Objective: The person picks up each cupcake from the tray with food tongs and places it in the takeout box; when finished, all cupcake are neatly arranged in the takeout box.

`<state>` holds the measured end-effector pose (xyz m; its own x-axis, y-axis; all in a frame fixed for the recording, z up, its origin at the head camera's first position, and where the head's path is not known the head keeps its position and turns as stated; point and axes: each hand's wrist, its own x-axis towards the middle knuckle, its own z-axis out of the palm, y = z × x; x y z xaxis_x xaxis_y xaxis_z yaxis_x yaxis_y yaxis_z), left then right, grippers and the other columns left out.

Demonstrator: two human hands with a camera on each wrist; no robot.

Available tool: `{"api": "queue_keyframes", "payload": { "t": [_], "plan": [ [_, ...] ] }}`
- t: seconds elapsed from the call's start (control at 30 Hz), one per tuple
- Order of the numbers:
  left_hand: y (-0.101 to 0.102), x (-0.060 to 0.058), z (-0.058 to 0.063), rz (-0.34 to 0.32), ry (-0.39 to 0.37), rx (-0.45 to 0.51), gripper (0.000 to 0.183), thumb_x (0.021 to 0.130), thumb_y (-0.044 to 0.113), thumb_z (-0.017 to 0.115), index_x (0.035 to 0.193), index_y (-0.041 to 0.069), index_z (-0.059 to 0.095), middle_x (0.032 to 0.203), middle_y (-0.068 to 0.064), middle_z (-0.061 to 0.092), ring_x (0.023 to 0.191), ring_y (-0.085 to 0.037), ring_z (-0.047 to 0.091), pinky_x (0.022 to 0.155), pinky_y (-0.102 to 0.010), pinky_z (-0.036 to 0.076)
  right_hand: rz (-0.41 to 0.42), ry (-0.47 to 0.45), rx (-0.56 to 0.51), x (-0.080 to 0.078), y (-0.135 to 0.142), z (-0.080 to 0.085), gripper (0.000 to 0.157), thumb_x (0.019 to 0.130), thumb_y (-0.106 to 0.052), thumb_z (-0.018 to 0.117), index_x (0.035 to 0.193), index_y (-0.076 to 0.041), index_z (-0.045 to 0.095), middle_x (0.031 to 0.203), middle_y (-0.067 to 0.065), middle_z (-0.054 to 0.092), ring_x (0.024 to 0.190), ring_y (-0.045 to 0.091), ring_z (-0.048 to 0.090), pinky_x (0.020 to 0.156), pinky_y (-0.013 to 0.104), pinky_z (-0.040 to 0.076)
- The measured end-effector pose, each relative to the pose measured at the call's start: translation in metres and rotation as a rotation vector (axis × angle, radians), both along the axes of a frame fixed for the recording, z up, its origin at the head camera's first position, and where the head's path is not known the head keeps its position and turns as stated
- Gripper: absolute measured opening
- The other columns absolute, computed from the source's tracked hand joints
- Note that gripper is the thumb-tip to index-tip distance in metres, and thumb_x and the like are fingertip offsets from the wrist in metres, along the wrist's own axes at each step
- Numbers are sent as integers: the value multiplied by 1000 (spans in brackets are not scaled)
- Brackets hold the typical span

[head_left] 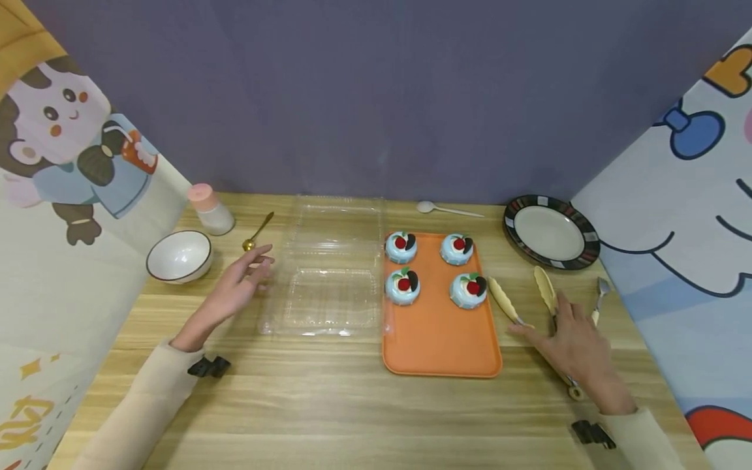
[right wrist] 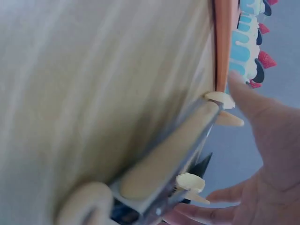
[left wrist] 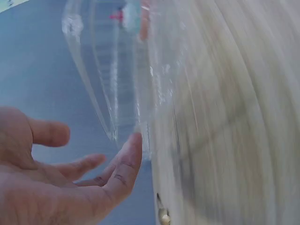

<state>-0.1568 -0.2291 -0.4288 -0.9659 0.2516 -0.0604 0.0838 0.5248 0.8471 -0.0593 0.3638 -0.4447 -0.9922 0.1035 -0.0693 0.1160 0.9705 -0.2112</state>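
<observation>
My left hand (head_left: pixel 235 287) hovers at the left edge of a clear plastic clamshell box (head_left: pixel 331 261), its fingers loosely bent and holding nothing. The box lies unfolded, lid side toward the wall. On the right, my right hand (head_left: pixel 578 343) is over a pair of tongs (head_left: pixel 504 300) with cream tips, thumb and fingers spread to either side. In the right wrist view the thumb is apart from the tongs (right wrist: pixel 168 150); finger contact is unclear. Between the hands, an orange tray (head_left: pixel 440 343) bears several blue cupcakes (head_left: pixel 402 287) topped with a red berry and dark cookie.
At the left stand a white bowl (head_left: pixel 179 256) and a pink-capped shaker (head_left: pixel 211 212), with a small gold spoon (head_left: pixel 258 232) nearby. A white spoon (head_left: pixel 449 209) lies behind the tray. Right of it are a dark-rimmed plate (head_left: pixel 517 245) and a fork (head_left: pixel 600 294). Walls border the table.
</observation>
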Motion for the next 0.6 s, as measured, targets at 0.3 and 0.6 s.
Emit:
{"api": "queue_keyframes", "payload": {
  "t": [0.3,0.6],
  "plan": [
    [-3,1,0,10,-185,135,52,105,20,44,153,6,30,135,-25,48,99,-16,61,80,-28,59,-42,8,-12,3,-2,-11,121,78,-74,62,153,9,15,130,45,41,100,64,51,60,68,48],
    [-3,1,-2,11,-222,211,55,103,17,50,153,5,31,127,-24,48,80,-11,63,74,-29,60,-56,43,-40,2,-1,-12,121,76,-73,66,151,10,20,127,44,45,100,61,52,69,68,49]
  ]
}}
